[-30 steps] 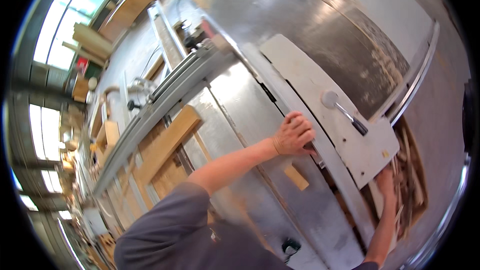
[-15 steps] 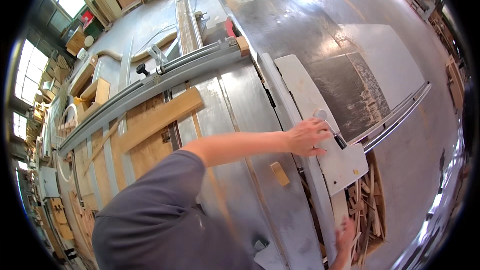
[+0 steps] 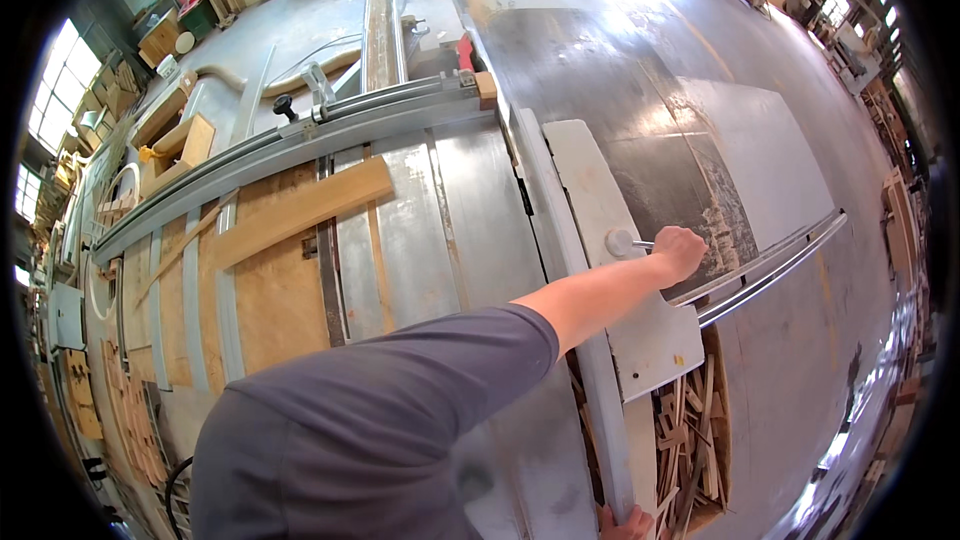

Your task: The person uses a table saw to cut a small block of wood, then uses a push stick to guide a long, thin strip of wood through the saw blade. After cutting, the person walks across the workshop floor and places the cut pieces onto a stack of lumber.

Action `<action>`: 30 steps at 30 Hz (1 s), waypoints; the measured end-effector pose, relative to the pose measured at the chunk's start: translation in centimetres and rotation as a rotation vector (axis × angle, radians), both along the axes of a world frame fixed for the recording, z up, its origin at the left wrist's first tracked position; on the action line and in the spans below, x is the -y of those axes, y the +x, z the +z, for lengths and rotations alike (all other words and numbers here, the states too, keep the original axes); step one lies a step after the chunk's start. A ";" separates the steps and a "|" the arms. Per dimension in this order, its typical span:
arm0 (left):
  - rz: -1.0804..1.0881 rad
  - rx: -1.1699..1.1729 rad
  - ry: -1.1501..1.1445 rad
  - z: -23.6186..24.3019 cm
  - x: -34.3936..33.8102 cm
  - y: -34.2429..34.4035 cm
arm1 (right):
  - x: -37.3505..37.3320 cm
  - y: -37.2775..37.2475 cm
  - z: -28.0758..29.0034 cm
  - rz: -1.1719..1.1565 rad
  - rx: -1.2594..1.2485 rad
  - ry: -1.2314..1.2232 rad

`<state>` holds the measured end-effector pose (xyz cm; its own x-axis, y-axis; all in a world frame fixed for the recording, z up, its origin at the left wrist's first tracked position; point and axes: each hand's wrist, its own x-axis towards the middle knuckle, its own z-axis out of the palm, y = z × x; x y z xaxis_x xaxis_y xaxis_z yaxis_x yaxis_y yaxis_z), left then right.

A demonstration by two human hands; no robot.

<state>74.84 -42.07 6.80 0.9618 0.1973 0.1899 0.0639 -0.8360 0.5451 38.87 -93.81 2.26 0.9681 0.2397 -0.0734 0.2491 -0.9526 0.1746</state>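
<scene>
My left hand (image 3: 678, 252) is closed on the handle of a metal lever (image 3: 645, 244), which comes from a round hub on a white plate (image 3: 590, 200) of a saw machine. The plate is attached along a long grey rail (image 3: 560, 250). At the bottom edge, my right hand (image 3: 625, 525), partly cut off by the frame, is closed round the near end of that rail. A narrow pale strip (image 3: 640, 450) lies beside the rail near that hand.
A steel machine table (image 3: 450, 230) with a crossbar fence (image 3: 250, 162) carries a wooden board (image 3: 300, 210). A bin of offcuts (image 3: 695, 420) stands below the plate. A dark metal sheet surface (image 3: 660, 180) lies beyond it. Wood stacks and benches line the workshop.
My left hand has moved from the rail to the lever handle, rightward and onto it. My right hand has moved down along the rail. The view has rotated and shifted.
</scene>
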 end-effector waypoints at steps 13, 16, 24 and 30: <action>-0.051 -0.016 -0.003 0.6 0.7 -1.2 | -18.6 5.6 4.0 0.007 -0.030 0.178; -0.230 -0.132 0.002 3.8 1.1 -5.4 | -21.3 6.3 4.7 -0.008 -0.004 0.171; -0.603 0.130 -0.192 0.1 -3.6 -11.5 | -23.5 5.4 6.1 0.088 0.055 0.188; 0.003 0.472 -0.184 4.0 -15.5 -29.9 | -29.9 1.9 8.9 0.308 0.092 0.491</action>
<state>44.96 -26.52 10.77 0.7788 0.2715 0.5655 -0.2224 -0.7234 0.6536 40.78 -63.92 11.17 0.8453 0.4961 0.1984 0.5324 -0.8133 -0.2349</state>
